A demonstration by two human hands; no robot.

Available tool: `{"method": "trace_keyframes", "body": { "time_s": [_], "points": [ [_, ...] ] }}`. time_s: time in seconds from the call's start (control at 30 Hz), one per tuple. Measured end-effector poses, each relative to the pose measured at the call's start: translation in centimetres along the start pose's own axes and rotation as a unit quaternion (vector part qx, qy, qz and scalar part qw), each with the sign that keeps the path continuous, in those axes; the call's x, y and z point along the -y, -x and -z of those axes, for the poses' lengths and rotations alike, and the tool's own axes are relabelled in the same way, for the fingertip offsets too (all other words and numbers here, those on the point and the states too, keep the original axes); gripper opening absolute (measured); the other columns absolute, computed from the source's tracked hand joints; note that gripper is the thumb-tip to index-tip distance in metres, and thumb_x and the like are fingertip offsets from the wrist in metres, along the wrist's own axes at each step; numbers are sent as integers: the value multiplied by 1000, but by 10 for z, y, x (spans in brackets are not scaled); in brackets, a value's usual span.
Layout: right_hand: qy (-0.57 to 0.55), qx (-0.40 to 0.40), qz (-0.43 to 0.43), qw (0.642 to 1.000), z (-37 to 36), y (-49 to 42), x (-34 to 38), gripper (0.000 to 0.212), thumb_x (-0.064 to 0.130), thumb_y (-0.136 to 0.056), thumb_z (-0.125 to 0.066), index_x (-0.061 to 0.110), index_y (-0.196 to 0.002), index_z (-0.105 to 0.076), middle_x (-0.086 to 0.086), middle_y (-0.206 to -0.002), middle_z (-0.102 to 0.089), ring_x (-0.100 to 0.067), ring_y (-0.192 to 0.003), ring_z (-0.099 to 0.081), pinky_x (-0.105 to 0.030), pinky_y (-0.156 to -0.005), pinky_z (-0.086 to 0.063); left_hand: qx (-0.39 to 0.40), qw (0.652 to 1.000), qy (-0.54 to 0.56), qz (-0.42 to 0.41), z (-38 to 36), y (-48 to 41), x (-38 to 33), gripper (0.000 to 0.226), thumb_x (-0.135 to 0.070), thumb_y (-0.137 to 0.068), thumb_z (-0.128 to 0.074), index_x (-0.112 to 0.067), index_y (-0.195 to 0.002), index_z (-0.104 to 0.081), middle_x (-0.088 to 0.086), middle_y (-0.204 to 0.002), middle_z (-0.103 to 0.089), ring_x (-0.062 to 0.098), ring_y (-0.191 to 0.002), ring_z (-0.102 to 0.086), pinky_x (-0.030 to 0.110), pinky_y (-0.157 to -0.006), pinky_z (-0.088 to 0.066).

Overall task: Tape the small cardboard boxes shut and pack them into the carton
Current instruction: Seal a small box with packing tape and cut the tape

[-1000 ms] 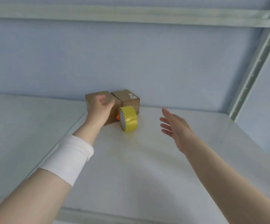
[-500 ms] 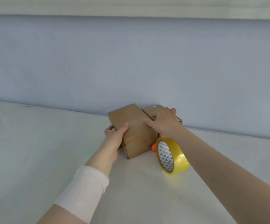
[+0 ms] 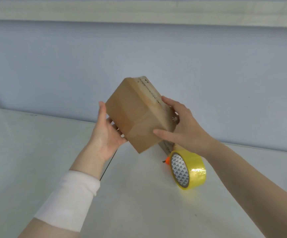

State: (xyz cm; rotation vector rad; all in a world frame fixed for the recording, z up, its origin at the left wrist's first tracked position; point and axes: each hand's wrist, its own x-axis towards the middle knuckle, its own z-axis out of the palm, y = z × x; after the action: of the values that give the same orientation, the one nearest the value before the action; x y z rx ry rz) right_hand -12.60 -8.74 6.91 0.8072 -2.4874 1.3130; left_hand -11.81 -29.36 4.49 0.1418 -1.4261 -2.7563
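Cardboard box (image 3: 135,115), small, brown and rectangular, is held up in the air above the white table (image 3: 139,203), tilted so that one long edge points up and away from the person. Fingers of the left hand (image 3: 105,134) are spread and lie flat against the left side of the box, with the thumb up along the near left edge and the palm open toward the camera. The right hand (image 3: 182,129) closes on the other side: its thumb presses on the brown front face near the lower corner, and its fingers wrap over the top right edge, where a pale strip with a dark seam runs along the box. So both hands are clamped on this one box, one from each side, and it touches nothing else.

On the left wrist sits a white cloth band (image 3: 70,200); the right forearm is bare.

Just under the right wrist a second brown cardboard box (image 3: 166,146) rests on the table, mostly hidden (only a narrow part of its side shows). Beside it stands a roll of yellow transparent packing tape (image 3: 189,170) on its edge, its core printed with a grey triangle pattern. A small orange object (image 3: 167,160) peeks out at the left of the roll, between the roll and the hidden box; what it is I cannot tell.

Behind the table is a light blue wall (image 3: 225,74).
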Motion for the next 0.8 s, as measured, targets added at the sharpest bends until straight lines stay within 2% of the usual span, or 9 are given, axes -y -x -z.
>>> {"method": "trace_keyframes", "body": {
  "time_s": [0.07, 0.13, 0.3, 0.37, 0.47, 0.53, 0.6, 0.67, 0.8],
  "points": [
    [91, -22, 95, 991, 13, 18, 1, 90, 41, -66, -76, 36, -140, -24, 4, -144, -27, -12, -133, -19, -35, -112, -23, 45, 998, -28, 21, -12, 4, -9, 79, -78, -79, -28, -23, -130, -53, 3, -124, -63, 22, -113, -61, 48, -88, -51],
    [158, -59, 162, 972, 27, 34, -3, 93, 42, -62, -72, 31, -143, -25, -4, -147, -25, -17, -132, -21, -39, -111, -24, 70, 995, -71, 23, -28, 9, -13, 69, -72, -79, -36, -26, -125, -58, 2, -121, -66, 22, -111, -63, 47, -85, -52],
    [253, -114, 223, 934, 75, 71, -22, 82, 22, -73, -65, 21, -144, -22, -6, -153, -21, -21, -141, -22, -48, -110, -26, 132, 988, -34, 67, -72, 23, 7, 55, -48, -73, -55, -14, -117, -61, 13, -115, -67, 32, -102, -66, 58, -74, -54],
    [251, -109, 203, 940, 95, 88, -32, 86, 14, -74, -66, 22, -146, -19, -3, -157, -12, -22, -145, -13, -53, -112, -23, 151, 986, -68, 36, -93, 33, 26, 50, -47, -70, -61, -14, -107, -63, 10, -103, -72, 25, -90, -70, 49, -66, -58],
    [83, -61, 72, 992, 120, 119, -32, 83, 42, -79, -68, 36, -146, -19, 9, -158, 0, -4, -145, 3, -37, -118, -12, 185, 977, -93, -59, -124, 50, 59, 74, -52, -49, -85, -14, -108, -62, 4, -100, -73, 17, -91, -69, 35, -68, -57],
    [-137, -36, -57, 988, 132, 140, -27, 79, 66, -69, -57, 48, -140, -27, 23, -154, -15, 9, -139, -12, -34, -116, -23, 167, 975, -93, -112, -138, 62, 87, 75, -42, -49, -88, -16, -112, -58, 2, -107, -71, 15, -100, -66, 31, -77, -55],
    [-256, -26, -98, 961, 140, 159, -30, 75, 78, -68, -50, 47, -135, -39, 26, -143, -39, 7, -131, -35, -35, -104, -40, 137, 965, -154, -164, -149, 76, 116, 68, -37, -55, -79, -24, -115, -53, -5, -112, -68, 10, -105, -63, 25, -84, -51],
    [-286, -42, -110, 951, 145, 177, -40, 68, 67, -76, -51, 37, -136, -42, 20, -134, -51, 4, -121, -49, -33, -97, -44, 138, 949, -215, -182, -156, 93, 140, 66, -43, -55, -76, -30, -113, -48, -10, -114, -64, 4, -106, -61, 19, -84, -49],
    [-309, -48, -141, 939, 149, 211, -62, 61, 42, -79, -63, 28, -135, -45, 16, -124, -61, -3, -115, -56, -35, -97, -43, 108, 960, -216, -143, -159, 115, 174, 61, -58, -58, -66, -26, -107, -49, -8, -115, -61, 0, -104, -60, 26, -88, -46]
  ]
}}
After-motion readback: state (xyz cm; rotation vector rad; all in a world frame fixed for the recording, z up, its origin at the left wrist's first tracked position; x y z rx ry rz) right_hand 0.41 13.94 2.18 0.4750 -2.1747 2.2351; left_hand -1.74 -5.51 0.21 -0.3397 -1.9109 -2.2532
